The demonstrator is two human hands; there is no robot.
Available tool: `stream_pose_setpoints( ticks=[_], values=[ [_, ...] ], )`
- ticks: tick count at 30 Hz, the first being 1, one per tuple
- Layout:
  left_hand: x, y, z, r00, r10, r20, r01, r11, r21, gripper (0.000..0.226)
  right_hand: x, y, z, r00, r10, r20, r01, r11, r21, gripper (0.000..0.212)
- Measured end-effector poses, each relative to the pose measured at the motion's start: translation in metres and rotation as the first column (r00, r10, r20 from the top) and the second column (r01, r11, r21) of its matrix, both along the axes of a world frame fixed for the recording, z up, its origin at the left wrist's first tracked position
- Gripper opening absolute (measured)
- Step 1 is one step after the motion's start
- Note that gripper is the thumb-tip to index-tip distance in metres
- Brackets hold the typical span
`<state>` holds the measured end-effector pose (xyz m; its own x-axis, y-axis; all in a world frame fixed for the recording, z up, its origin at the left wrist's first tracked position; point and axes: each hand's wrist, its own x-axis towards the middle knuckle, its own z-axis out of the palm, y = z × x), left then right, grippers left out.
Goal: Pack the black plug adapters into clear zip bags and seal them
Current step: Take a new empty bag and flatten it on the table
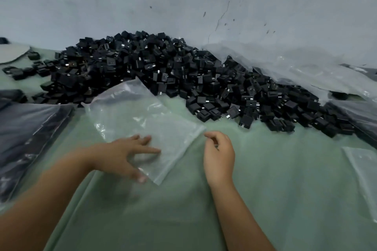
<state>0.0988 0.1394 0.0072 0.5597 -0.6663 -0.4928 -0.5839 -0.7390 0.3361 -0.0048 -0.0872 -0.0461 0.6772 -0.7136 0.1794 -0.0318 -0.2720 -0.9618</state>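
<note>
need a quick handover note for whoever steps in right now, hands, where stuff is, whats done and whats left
Left hand: open, fingers spread flat on the empty clear zip bag.
Right hand: fingers loosely curled at the bag's near right edge, holding nothing that can be made out.
The bag lies flat on the green cloth; nothing is in it.
Loose black plug adapters are heaped behind it, against the wall.
Filled bags lie at left, so some are done.
Left: open this bag, fill, seal, repeat.
</note>
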Motion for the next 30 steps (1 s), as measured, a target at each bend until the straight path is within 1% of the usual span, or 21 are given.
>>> stream_pose_setpoints(
  ticks=[1,2,3,4,5,6,7,9,10,11,13,14,16,17,18,20,23,24,26,28,30],
  values=[
    [-0.001,0.0,0.005,0.991,0.095,-0.097,-0.107,0.986,-0.128,0.063,-0.001,0.0,0.0,1.0,-0.021,0.019,0.021,1.0,0.01,0.032],
    [-0.002,-0.002,0.008,0.967,0.201,-0.157,-0.243,0.912,-0.329,0.052,-0.001,-0.001,0.001,0.998,-0.04,0.041,0.04,0.999,0.013,0.033],
    [-0.003,-0.004,0.008,0.931,0.321,-0.173,-0.363,0.774,-0.519,0.049,-0.003,-0.002,0.002,0.997,-0.052,0.06,0.052,0.999,0.003,0.035],
    [-0.002,-0.008,0.005,0.876,0.47,-0.111,-0.418,0.624,-0.661,0.046,-0.004,-0.002,0.004,0.995,-0.061,0.076,0.063,0.998,-0.03,0.037],
    [0.001,-0.014,-0.003,0.791,0.61,0.055,-0.385,0.565,-0.73,0.038,-0.004,-0.003,0.007,0.994,-0.07,0.089,0.078,0.993,-0.083,0.036],
    [0.001,-0.021,-0.011,0.707,0.664,0.243,-0.343,0.622,-0.704,0.03,-0.004,-0.004,0.011,0.992,-0.081,0.101,0.095,0.986,-0.14,0.034],
    [-0.003,-0.03,-0.018,0.687,0.615,0.387,-0.336,0.741,-0.582,0.035,-0.003,-0.004,0.016,0.989,-0.088,0.117,0.109,0.978,-0.18,0.032],
    [-0.014,-0.047,-0.038,0.811,0.368,0.455,-0.289,0.928,-0.237,0.052,0.003,-0.003,0.031,0.991,-0.019,0.135,0.049,0.975,-0.217,0.029],
    [-0.02,-0.052,-0.045,0.866,0.248,0.433,-0.202,0.968,-0.151,0.054,0.008,-0.001,0.038,0.99,0.078,0.117,-0.05,0.973,-0.225,0.028],
    [-0.027,-0.056,-0.049,0.9,0.158,0.405,-0.11,0.984,-0.139,0.054,0.014,0.002,0.045,0.977,0.2,0.066,-0.181,0.957,-0.225,0.026],
    [-0.033,-0.055,-0.043,0.933,0.105,0.345,-0.013,0.966,-0.258,0.047,0.03,0.01,0.052,0.905,0.415,-0.096,-0.426,0.871,-0.246,0.018],
    [-0.034,-0.054,-0.034,0.942,0.16,0.294,-0.049,0.934,-0.353,0.042,0.039,0.014,0.052,0.872,0.456,-0.178,-0.49,0.822,-0.29,0.016],
    [-0.028,-0.055,-0.023,0.917,0.355,0.182,-0.199,0.802,-0.563,0.036,0.058,0.022,0.048,0.842,0.438,-0.315,-0.535,0.754,-0.382,0.017],
    [-0.024,-0.056,-0.023,0.884,0.411,0.222,-0.204,0.767,-0.609,0.03,0.066,0.025,0.044,0.826,0.423,-0.372,-0.554,0.733,-0.394,0.018],
    [-0.021,-0.059,-0.028,0.841,0.432,0.325,-0.166,0.778,-0.605,0.025,0.072,0.028,0.038,0.808,0.418,-0.415,-0.572,0.725,-0.384,0.018],
    [-0.019,-0.062,-0.045,0.804,0.396,0.442,-0.172,0.868,-0.466,0.042,0.078,0.033,0.02,0.791,0.378,-0.48,-0.582,0.706,-0.404,0.024],
    [-0.016,-0.061,-0.066,0.801,0.35,0.486,-0.232,0.929,-0.287,0.055,0.075,0.038,-0.004,0.857,0.143,-0.496,-0.493,0.51,-0.705,0.033],
    [-0.014,-0.06,-0.069,0.798,0.329,0.505,-0.227,0.94,-0.254,0.055,0.074,0.037,-0.006,0.856,0.1,-0.508,-0.49,0.471,-0.733,0.038],
    [-0.01,-0.058,-0.07,0.794,0.308,0.524,-0.23,0.95,-0.209,0.057,0.075,0.033,-0.008,0.786,0.088,-0.612,-0.578,0.455,-0.677,0.05],
    [-0.005,-0.053,-0.068,0.808,0.354,0.47,-0.279,0.934,-0.223,0.057,0.075,0.026,-0.008,0.69,0.085,-0.719,-0.663,0.473,-0.58,0.059],
    [-0.003,-0.05,-0.068,0.815,0.386,0.433,-0.312,0.921,-0.233,0.058,0.074,0.02,-0.007,0.632,0.076,-0.771,-0.697,0.491,-0.523,0.064]
  ],
)
